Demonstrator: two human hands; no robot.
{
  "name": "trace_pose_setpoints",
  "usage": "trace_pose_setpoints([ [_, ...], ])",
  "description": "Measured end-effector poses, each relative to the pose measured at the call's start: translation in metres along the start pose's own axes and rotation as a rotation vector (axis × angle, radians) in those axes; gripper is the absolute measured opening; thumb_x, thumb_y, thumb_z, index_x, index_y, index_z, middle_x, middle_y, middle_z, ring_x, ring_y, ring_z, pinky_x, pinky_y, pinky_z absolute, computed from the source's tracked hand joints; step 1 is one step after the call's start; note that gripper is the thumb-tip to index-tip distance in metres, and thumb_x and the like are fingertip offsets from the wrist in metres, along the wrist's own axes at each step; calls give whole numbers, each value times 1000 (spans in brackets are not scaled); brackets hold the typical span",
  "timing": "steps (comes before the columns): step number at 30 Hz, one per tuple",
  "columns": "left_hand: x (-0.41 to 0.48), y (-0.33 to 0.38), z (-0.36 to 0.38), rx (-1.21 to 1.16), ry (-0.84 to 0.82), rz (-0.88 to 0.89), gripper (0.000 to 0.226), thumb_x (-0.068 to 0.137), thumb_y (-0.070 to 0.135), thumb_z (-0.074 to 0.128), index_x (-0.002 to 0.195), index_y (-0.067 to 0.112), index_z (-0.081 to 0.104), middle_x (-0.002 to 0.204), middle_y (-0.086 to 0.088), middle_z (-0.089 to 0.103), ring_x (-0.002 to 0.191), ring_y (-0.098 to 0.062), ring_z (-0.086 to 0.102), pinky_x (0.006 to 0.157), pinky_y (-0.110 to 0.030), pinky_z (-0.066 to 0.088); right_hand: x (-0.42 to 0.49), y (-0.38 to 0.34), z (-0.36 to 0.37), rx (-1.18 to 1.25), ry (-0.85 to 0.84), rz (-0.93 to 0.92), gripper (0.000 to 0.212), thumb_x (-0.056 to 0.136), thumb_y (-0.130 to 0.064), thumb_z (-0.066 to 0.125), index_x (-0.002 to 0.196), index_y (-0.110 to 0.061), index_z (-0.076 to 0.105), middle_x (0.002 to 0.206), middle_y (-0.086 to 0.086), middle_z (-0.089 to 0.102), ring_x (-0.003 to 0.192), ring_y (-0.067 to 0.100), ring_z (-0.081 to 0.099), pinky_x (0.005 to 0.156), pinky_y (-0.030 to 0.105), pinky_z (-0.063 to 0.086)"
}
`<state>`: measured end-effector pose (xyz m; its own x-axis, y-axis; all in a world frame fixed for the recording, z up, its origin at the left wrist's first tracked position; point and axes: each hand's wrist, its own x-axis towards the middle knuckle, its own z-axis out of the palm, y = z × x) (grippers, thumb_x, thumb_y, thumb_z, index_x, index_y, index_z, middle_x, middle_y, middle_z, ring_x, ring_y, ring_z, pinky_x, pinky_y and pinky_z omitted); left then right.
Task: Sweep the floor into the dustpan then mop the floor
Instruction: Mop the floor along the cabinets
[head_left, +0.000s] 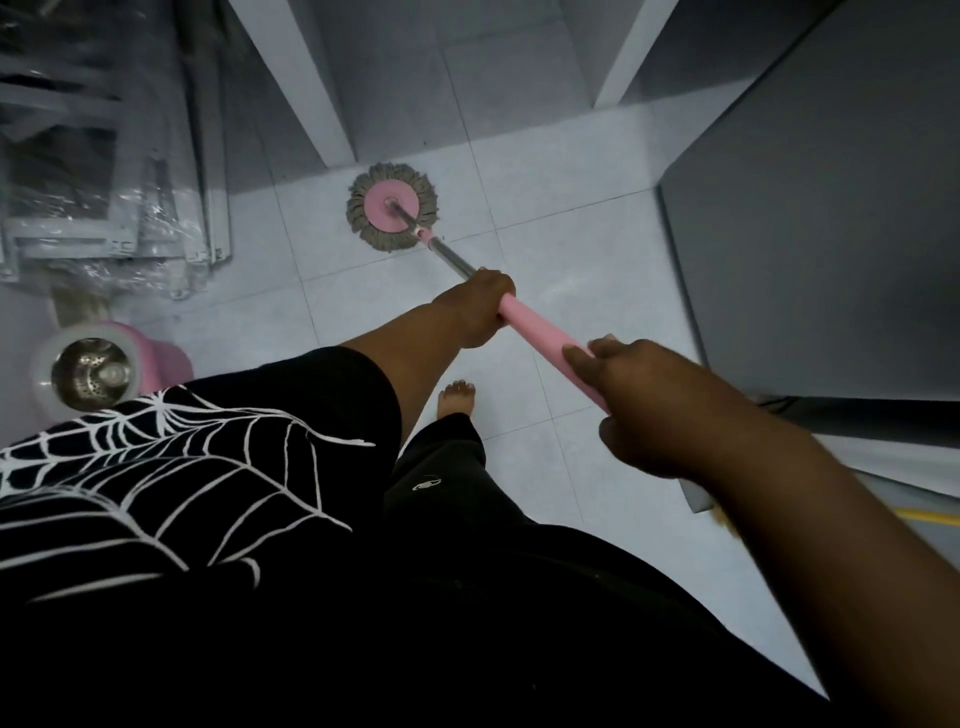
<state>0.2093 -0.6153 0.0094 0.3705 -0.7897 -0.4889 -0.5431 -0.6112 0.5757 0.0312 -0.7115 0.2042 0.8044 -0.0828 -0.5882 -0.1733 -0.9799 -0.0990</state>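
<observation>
A round mop head (390, 208) with grey strands and a pink disc lies flat on the pale tiled floor (561, 234), close to a doorway. Its metal shaft runs back to a pink handle (535, 325). My left hand (478, 306) grips the handle where the pink sleeve begins. Lower down the handle, nearer my body, my right hand (654, 410) holds its end. No dustpan shows in the head view.
A pink and white spin bucket (104, 366) with a steel basket stands at the left. Plastic-wrapped white frames (109, 171) lean behind it. A dark cabinet (821, 234) fills the right. My bare foot (457, 397) is on the tiles below the handle.
</observation>
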Motion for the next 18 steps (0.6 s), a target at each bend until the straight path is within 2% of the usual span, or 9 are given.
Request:
trace_pose_setpoints([
  [5, -38, 28, 43, 41, -40, -9, 26, 94, 21, 59, 117, 12, 53, 123, -11, 50, 87, -21, 51, 75, -30, 37, -55, -7, 37, 15, 15, 4, 62, 84, -11, 52, 142, -18, 33, 114, 4, 50, 85, 22, 54, 57, 25, 34],
  [8, -70, 54, 80, 40, -41, 8, 27, 94, 23, 60, 118, 13, 54, 122, -11, 51, 94, -23, 57, 79, -33, 43, -103, -6, 61, -3, 19, 0, 61, 83, -12, 51, 140, -22, 35, 114, 1, 50, 85, 19, 53, 47, 21, 23],
  [10, -91, 71, 106, 42, -47, 7, 28, 94, 24, 60, 118, 13, 54, 122, -11, 52, 98, -27, 60, 84, -37, 48, -134, -6, 75, -14, 23, -11, 60, 83, -13, 51, 140, -25, 35, 113, -2, 51, 83, 17, 50, 46, 19, 19],
  [12, -111, 84, 128, 57, -52, 18, 29, 94, 27, 60, 120, 14, 54, 123, -9, 52, 99, -27, 60, 84, -37, 48, -164, -6, 90, -8, 36, -31, 58, 83, -15, 51, 138, -26, 36, 111, -3, 51, 83, 16, 51, 47, 20, 23],
  [15, -136, 95, 152, 104, -87, 50, 30, 94, 31, 59, 119, 16, 53, 122, -7, 53, 99, -25, 60, 86, -41, 50, -200, -9, 106, 10, 34, -51, 57, 81, -16, 53, 136, -27, 40, 114, -4, 53, 89, 16, 55, 59, 25, 42],
  [18, -157, 97, 168, 101, -82, 54, 31, 94, 34, 59, 120, 17, 52, 124, -7, 53, 102, -26, 59, 88, -43, 50, -218, -19, 115, -2, 24, -73, 56, 80, -17, 53, 134, -28, 41, 112, -5, 54, 86, 15, 55, 58, 24, 42],
])
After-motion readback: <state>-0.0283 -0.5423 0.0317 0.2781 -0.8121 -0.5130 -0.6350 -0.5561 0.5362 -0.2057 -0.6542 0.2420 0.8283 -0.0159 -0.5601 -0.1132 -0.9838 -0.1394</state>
